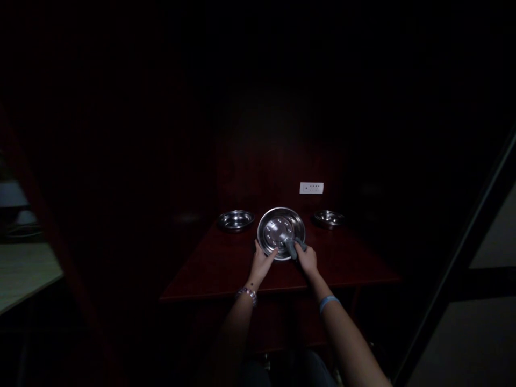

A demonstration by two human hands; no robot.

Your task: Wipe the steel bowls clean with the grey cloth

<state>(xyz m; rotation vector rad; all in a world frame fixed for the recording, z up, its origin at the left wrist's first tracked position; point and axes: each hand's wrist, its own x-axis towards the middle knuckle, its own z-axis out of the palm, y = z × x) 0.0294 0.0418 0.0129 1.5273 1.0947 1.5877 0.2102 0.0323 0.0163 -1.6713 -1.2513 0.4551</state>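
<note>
A round, shiny metal basin [278,228] is tilted up above the dark red desk [226,274], its inside facing me. My left hand [263,262] grips its lower left rim, the thumb over the edge. Bunched in my right hand [307,259] is a grey cloth [291,248], which touches the inside of the basin at the lower right. Farther back on the desk, one metal basin [236,220] rests to the left and a metal bowl [329,218] to the right.
A white socket panel [312,188] is on the back wall above the desk. Dark side panels flank the desk. At the far left there is a pale tabletop [24,269], and a slanted frame edge runs along the right.
</note>
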